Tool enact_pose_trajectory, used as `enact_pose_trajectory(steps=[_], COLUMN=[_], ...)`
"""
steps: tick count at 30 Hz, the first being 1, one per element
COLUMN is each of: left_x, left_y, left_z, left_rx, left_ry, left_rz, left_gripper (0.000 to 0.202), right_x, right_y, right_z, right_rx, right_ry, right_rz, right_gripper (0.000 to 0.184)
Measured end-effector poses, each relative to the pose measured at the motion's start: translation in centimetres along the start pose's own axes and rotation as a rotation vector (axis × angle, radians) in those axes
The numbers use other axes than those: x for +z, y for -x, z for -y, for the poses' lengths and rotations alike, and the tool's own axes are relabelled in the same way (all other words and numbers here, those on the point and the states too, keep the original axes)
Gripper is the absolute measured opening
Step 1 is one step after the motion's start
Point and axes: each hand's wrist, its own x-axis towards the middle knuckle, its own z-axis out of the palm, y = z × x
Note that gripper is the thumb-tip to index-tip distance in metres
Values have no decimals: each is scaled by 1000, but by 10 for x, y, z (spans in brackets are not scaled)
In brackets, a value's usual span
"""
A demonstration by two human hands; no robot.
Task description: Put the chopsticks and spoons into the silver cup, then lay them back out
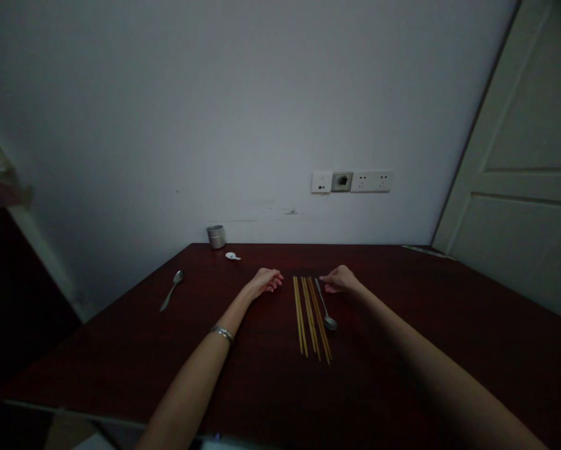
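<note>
Several wooden chopsticks [308, 319] lie side by side on the dark red table, pointing away from me. Just right of them a long-handled metal spoon [330, 322] rests with its bowl towards me. My right hand [340, 279] is at the far end of the spoon's handle, thumb and forefinger pinched at its tip. Left of the chopsticks, my left hand [264, 281] hovers or rests by the tabletop, fingers loosely bent and apart, holding nothing. A silver bracelet [223, 333] circles my left wrist.
At the far left of the table [402, 300] stand a metal cup [216, 237] and a short white spoon [232, 255]. Another metal spoon [172, 290] lies near the left edge. Wall sockets [372, 182] sit above the back edge; a pale door [524, 162] borders the right.
</note>
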Motion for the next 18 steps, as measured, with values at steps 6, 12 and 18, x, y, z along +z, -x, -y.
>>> enact_pose_trajectory(steps=[6,12,18], left_x=[2,-38,-154], left_y=[11,33,66], left_z=[-17,-54,-58], left_rx=[50,230,12], left_ry=[-98,-498,-853], left_rz=[-29,-240,-589], left_gripper=[22,15,11], right_x=[-22,-20,-19], right_y=[-1,-6,-12], right_z=[-30,-72,-85], right_rx=[-315,-472,-489], right_ry=[481,808,836], right_rz=[-355,-361,-379], right_gripper=[35,49,48])
